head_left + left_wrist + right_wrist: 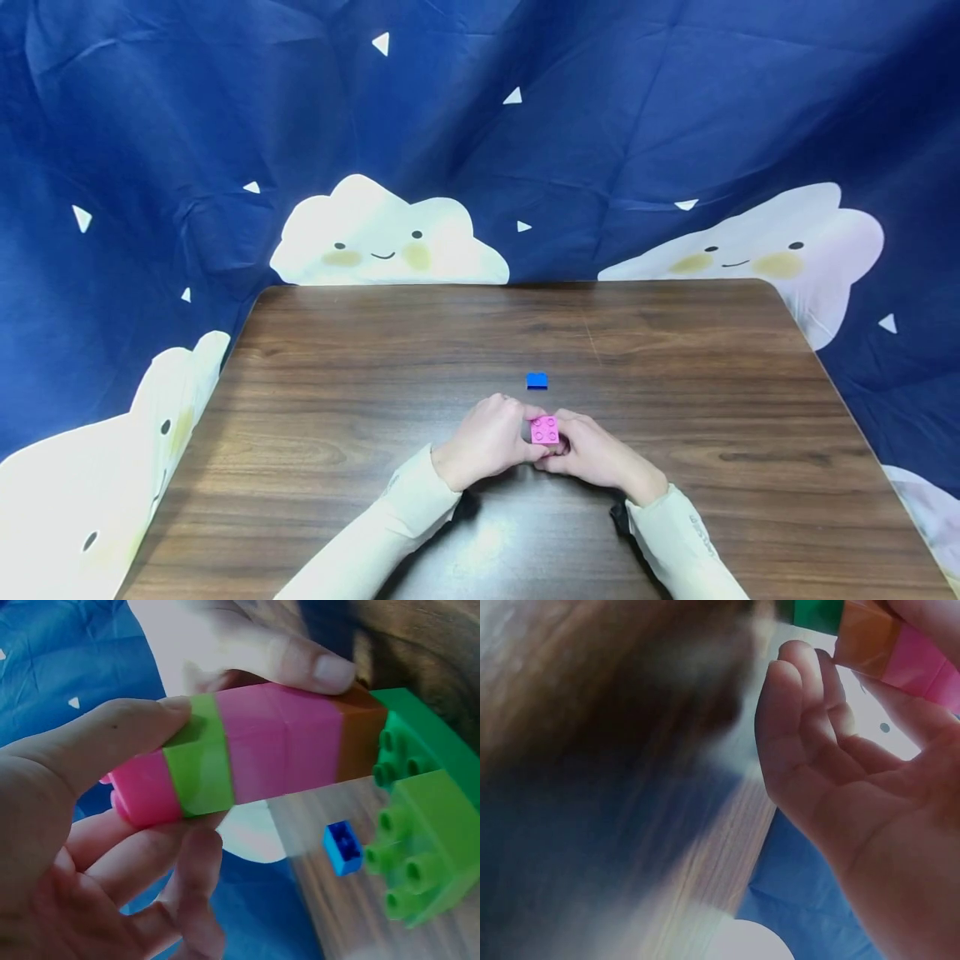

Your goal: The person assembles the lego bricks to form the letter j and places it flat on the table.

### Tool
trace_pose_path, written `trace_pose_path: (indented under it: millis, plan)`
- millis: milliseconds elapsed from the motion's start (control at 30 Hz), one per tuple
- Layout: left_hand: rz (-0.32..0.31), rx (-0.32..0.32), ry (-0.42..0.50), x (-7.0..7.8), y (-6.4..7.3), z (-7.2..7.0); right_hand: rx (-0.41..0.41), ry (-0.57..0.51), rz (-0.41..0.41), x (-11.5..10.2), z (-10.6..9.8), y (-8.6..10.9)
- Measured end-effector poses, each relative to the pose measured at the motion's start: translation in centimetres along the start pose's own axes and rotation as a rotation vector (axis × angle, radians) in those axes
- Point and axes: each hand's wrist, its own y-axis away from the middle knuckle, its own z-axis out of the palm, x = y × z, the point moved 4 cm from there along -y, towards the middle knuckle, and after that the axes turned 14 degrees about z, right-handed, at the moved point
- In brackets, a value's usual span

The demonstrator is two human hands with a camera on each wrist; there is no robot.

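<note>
Both hands hold a tower of toy building bricks; from above, only its pink studded top brick [544, 430] shows. The left wrist view shows the tower side-on: hot pink, lime, pink sections [259, 742], orange, then a dark green brick [435, 739] at its foot. My left hand [491, 437] pinches the upper end, its thumb on the lime brick [199, 776]. My right hand [596, 450] grips lower, thumb by the pink and orange join. A studded lime brick [431, 847] is beside the foot; whether it is joined I cannot tell.
A small blue brick [537, 381] lies on the brown wooden table [375, 350], just beyond the hands. Behind the table hangs a dark blue cloth [450, 100] with white clouds and triangles.
</note>
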Motion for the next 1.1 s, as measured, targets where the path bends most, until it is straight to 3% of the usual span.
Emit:
trace_pose_path:
  millis: [267, 533, 833, 1100]
  plan:
    - [-0.020, 0.022, 0.015, -0.6, 0.6, 0.6, -0.012, -0.014, 0.011, 0.2, 0.1, 0.1]
    - [0.025, -0.052, -0.022, -1.8, 1.5, 1.7, -0.026, -0.012, 0.025, 0.2, 0.2, 0.3]
    - [-0.061, -0.073, 0.044, -4.2, 3.7, 2.7, -0.029, -0.001, 0.071, 0.1, -0.1, 0.6]
    - [-0.054, -0.057, 0.050, -4.9, 4.6, 3.8, 0.010, -0.011, 0.053, 0.6, -0.4, 1.2]
